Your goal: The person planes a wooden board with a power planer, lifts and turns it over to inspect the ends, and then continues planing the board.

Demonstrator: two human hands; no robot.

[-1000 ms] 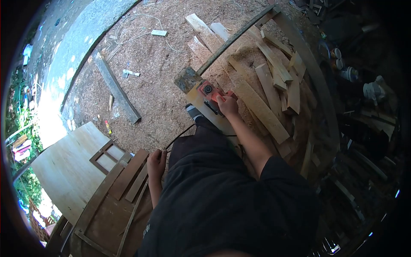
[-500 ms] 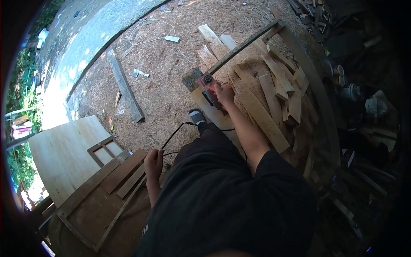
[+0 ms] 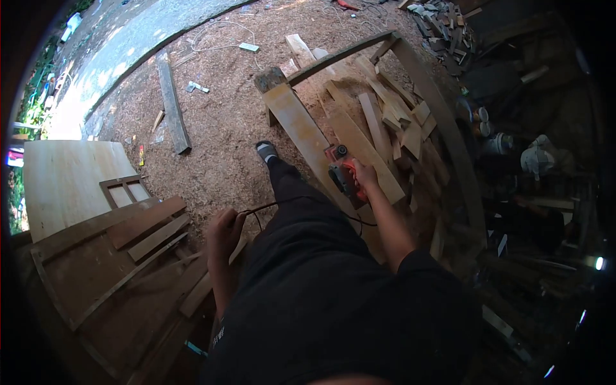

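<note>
My right hand (image 3: pixel 364 174) is wrapped round the handle of a red and black electric planer (image 3: pixel 339 173). The planer rests on a long, pale wooden board (image 3: pixel 294 119), about midway along what shows of it. At the far end of that board is a rough wooden block (image 3: pixel 270 79). To the left of my body, my left hand (image 3: pixel 222 230) is closed on a black power cord (image 3: pixel 262 207), which crosses my leg toward the planer. My body hides the near end of the board.
Several loose planks (image 3: pixel 391 106) lie heaped right of the board, inside a wooden frame (image 3: pixel 443 96). Wood shavings cover the ground (image 3: pixel 221 122). A plywood sheet (image 3: pixel 74 179) and brown boards (image 3: pixel 144 221) are at left. A white power strip (image 3: pixel 249 47) lies ahead.
The planer has come back from the board's far end toward my body, with my right hand on it. My left hand still grips the cord. The camera view has shifted.
</note>
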